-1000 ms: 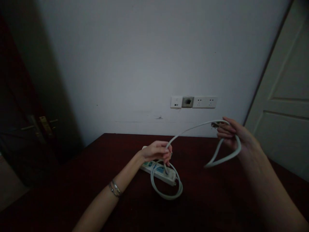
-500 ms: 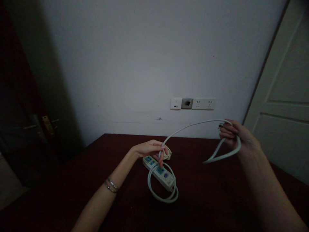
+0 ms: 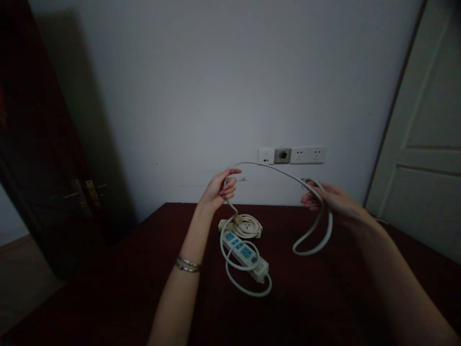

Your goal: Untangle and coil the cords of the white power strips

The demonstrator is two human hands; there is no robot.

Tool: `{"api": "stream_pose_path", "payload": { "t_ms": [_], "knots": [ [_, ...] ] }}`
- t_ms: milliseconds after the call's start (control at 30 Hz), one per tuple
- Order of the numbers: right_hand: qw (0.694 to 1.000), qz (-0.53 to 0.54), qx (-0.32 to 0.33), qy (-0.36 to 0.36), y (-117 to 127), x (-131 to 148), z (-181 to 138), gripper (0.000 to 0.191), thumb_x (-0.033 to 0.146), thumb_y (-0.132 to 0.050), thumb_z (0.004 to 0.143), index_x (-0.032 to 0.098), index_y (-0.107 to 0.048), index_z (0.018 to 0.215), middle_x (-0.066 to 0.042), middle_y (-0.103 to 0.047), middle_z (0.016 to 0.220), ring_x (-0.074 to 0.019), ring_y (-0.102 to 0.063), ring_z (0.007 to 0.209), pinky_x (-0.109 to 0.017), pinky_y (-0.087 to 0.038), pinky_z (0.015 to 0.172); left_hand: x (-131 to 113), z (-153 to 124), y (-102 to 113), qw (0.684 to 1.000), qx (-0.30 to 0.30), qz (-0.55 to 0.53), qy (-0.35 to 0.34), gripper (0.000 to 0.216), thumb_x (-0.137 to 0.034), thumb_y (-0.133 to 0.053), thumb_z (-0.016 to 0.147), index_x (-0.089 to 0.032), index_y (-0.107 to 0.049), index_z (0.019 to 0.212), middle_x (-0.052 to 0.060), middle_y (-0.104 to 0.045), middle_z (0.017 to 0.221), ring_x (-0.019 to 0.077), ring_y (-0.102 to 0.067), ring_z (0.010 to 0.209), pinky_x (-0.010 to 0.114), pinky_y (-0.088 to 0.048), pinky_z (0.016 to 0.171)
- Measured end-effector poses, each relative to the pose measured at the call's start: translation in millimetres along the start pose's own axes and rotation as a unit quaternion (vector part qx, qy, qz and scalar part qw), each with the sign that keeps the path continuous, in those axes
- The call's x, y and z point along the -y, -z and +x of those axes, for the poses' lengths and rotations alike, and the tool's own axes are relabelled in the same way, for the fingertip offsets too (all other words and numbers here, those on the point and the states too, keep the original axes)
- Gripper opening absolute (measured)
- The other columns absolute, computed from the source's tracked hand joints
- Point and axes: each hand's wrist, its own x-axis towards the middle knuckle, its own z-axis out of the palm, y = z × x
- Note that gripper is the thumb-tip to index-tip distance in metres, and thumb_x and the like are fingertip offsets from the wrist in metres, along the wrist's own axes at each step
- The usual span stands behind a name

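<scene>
A white power strip [image 3: 246,253] with blue sockets lies on the dark red table [image 3: 108,288]. Its white cable [image 3: 273,170] arches up between my two hands. My left hand [image 3: 219,188] is raised above the strip, fingers closed around the cable. My right hand [image 3: 326,198] is closed on the cable's far end, where a loop hangs down below it. More cable curls on the table around the strip. A second, cream cord [image 3: 247,225] lies coiled just behind the strip.
The table stands against a white wall with a row of wall sockets [image 3: 292,155]. A dark door with a handle [image 3: 82,192] is at the left. A white door [image 3: 428,144] is at the right.
My left hand rose from just above the strip to well above the table, pulling the cable up. My right hand moved slightly left and lower. The coiled cream cord came into view.
</scene>
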Motion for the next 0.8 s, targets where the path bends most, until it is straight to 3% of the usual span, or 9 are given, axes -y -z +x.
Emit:
{"api": "stream_pose_path", "payload": {
  "t_ms": [100, 200, 400, 500, 567, 667, 800],
  "knots": [
    [0.999, 0.041, 0.027, -0.009, -25, 0, -6, 0.006, 0.020, -0.056, 0.083, 0.019, -0.050, 0.086, -0.009, -0.070, 0.068, -0.0160, -0.066, 0.057, -0.023, -0.056, 0.051, -17, -7, -23, 1.000, 0.014, 0.020, -0.005, 0.028, -0.031, -0.039, 0.092, -0.013, -0.060, 0.095, -0.009, -0.026, 0.044, 0.0020, -0.013, 0.031, 0.013, -0.012, 0.031],
    [0.996, 0.076, 0.037, -0.005, -46, 1, -13, 0.002, 0.017, -0.050, 0.087, 0.018, -0.049, 0.087, -0.010, -0.071, 0.073, -0.0145, -0.067, 0.059, -0.022, -0.057, 0.053, -25, -14, -44, 0.994, 0.023, 0.103, 0.014, 0.028, -0.030, -0.038, 0.092, -0.013, -0.059, 0.097, -0.009, -0.027, 0.045, 0.0018, -0.014, 0.031, 0.014, -0.010, 0.033],
    [0.998, 0.046, 0.026, 0.034, -61, 13, -23, 0.008, 0.026, -0.049, 0.088, 0.018, -0.049, 0.087, -0.009, -0.070, 0.083, -0.0135, -0.066, 0.060, -0.021, -0.054, 0.048, -28, -29, -64, 0.943, 0.013, 0.326, 0.065, 0.028, -0.032, -0.039, 0.092, -0.011, -0.058, 0.098, -0.008, -0.033, 0.045, 0.0018, -0.018, 0.033, 0.017, -0.010, 0.036],
    [0.997, -0.028, 0.031, 0.061, -64, 21, -22, 0.011, 0.028, -0.052, 0.086, 0.017, -0.053, 0.088, -0.009, -0.067, 0.096, -0.0129, -0.064, 0.064, -0.021, -0.052, 0.048, -30, -40, -66, 0.915, 0.007, 0.392, 0.094, 0.030, -0.031, -0.036, 0.093, -0.011, -0.058, 0.098, -0.007, -0.031, 0.045, 0.0024, -0.017, 0.034, 0.018, -0.010, 0.037],
    [0.994, -0.077, 0.038, 0.070, -65, 25, -19, 0.014, 0.029, -0.054, 0.084, 0.015, -0.057, 0.084, -0.008, -0.064, 0.094, -0.0107, -0.061, 0.062, -0.020, -0.050, 0.047, -33, -45, -64, 0.898, 0.002, 0.423, 0.117, 0.031, -0.031, -0.035, 0.093, -0.012, -0.058, 0.100, -0.007, -0.030, 0.045, 0.0029, -0.017, 0.035, 0.019, -0.010, 0.037],
    [0.992, -0.094, 0.052, 0.069, -62, 26, -12, 0.021, 0.034, -0.057, 0.083, 0.014, -0.058, 0.078, -0.002, -0.055, 0.070, -0.0057, -0.049, 0.050, -0.016, -0.039, 0.040, -34, -50, -53, 0.872, 0.001, 0.462, 0.160, 0.033, -0.032, -0.034, 0.092, -0.011, -0.058, 0.104, -0.006, -0.031, 0.046, 0.0038, -0.017, 0.035, 0.020, -0.011, 0.037],
    [0.993, -0.078, 0.075, 0.054, -57, 24, -2, 0.027, 0.039, -0.058, 0.081, 0.014, -0.056, 0.073, 0.008, -0.031, 0.048, -0.0029, -0.026, 0.038, -0.018, -0.016, 0.035, -23, -49, -33, 0.825, 0.015, 0.518, 0.225, 0.036, -0.033, -0.036, 0.089, -0.011, -0.059, 0.107, -0.006, -0.034, 0.046, 0.0043, -0.021, 0.035, 0.020, -0.013, 0.038]
  ]
}}
